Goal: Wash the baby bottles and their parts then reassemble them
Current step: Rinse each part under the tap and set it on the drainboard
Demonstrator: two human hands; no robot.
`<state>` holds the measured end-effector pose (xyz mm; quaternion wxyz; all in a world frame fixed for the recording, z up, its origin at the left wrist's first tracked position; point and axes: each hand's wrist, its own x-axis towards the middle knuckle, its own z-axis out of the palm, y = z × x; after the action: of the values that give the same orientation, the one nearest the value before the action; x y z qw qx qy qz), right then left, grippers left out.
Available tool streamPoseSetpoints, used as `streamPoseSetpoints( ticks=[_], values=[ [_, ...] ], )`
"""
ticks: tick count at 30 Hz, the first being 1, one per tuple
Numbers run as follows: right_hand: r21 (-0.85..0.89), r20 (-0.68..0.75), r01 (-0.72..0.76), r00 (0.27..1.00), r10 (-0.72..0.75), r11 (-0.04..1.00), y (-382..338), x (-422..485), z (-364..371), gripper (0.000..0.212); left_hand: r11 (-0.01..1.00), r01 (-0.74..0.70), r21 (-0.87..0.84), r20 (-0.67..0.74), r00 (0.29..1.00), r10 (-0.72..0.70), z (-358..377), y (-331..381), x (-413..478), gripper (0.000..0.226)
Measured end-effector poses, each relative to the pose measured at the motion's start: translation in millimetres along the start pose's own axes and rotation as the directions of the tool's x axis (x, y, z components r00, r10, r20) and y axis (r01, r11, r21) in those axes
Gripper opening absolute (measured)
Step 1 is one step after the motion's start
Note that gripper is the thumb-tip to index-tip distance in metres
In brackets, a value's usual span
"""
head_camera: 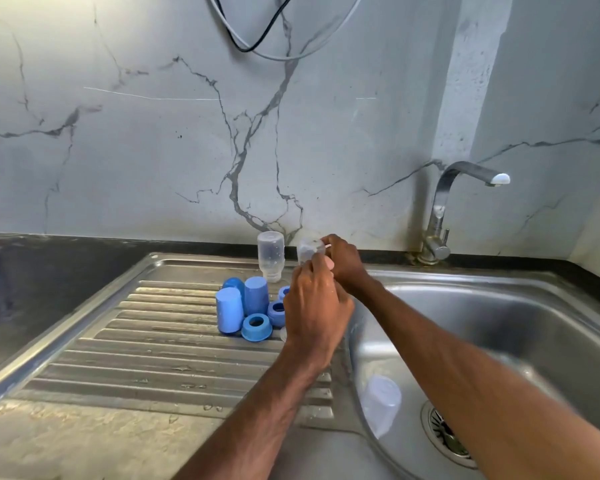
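Wet steel drainboard [153, 358], sink [499, 323] beside, marbled wall [153, 150] behind; left hand [316, 306] and right hand [343, 265] grip clear bottle [307, 249].

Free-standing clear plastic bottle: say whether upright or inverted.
Inverted: the clear plastic bottle stands on its narrow neck on the steel draining board, closed base uppermost.

The ribbed steel drainboard [153, 344] carries an upturned clear bottle [271, 259], blue caps [229, 310] and blue rings [256, 328] — all close together.
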<state>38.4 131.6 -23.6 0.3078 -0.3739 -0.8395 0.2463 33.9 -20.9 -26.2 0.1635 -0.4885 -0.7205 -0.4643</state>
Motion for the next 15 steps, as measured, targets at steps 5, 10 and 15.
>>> streamPoseSetpoints(
  ticks=[5, 10, 15],
  values=[
    [0.0, 0.065, -0.055, 0.996, 0.055, 0.999, 8, -1, -11, 0.077, 1.0, -0.023, -0.014, -0.017, 1.0, 0.022, 2, 1, -3, 0.027],
    [-0.028, 0.072, -0.098, 0.992, 0.099, 0.995, 17, -42, -60, 0.07, 0.997, -0.081, -0.01, -0.017, 0.997, 0.08, 4, 3, -4, 0.029],
    [-0.24, 0.51, 0.054, 0.856, 0.079, 0.969, 35, -113, -114, 0.045, 0.991, -0.132, 0.012, 0.043, 0.99, 0.131, 8, 10, -9, 0.027]
  ],
)
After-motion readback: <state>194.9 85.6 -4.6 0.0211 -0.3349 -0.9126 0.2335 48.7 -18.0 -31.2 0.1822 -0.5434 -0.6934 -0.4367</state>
